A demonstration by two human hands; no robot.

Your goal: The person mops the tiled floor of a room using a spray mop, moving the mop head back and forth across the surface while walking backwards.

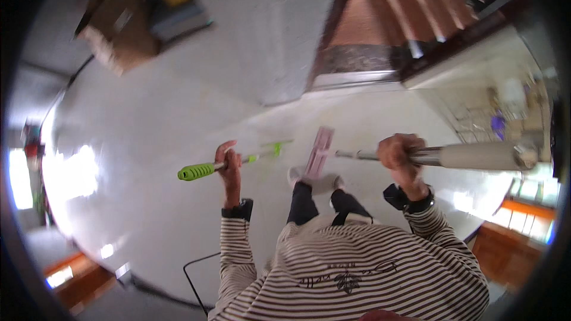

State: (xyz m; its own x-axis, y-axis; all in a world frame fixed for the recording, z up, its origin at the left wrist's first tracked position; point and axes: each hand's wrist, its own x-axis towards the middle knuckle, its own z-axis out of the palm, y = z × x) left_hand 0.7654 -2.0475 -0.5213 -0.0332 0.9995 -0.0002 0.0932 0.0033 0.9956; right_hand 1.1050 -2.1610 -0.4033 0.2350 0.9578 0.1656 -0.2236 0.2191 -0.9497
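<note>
A green-handled squeegee [196, 172] with a long pole is in my left hand [229, 161], its green head near the floor to the right of that hand. My right hand [401, 151] is closed around the metal pole of a mop [479, 156], whose thick grey-beige grip extends to the right. The flat pink mop head [320, 151] lies on the pale floor just ahead of my feet. Whether the pole joins the mop head is hard to see.
A cardboard box [120, 22] and a grey container with a yellow item [178, 4] stand at the upper left. A doorway with a dark red frame [464, 33] opens at the upper right. A wire rack [477, 118] with a purple item is at the right. Thin black tubing [189, 276] is at lower left.
</note>
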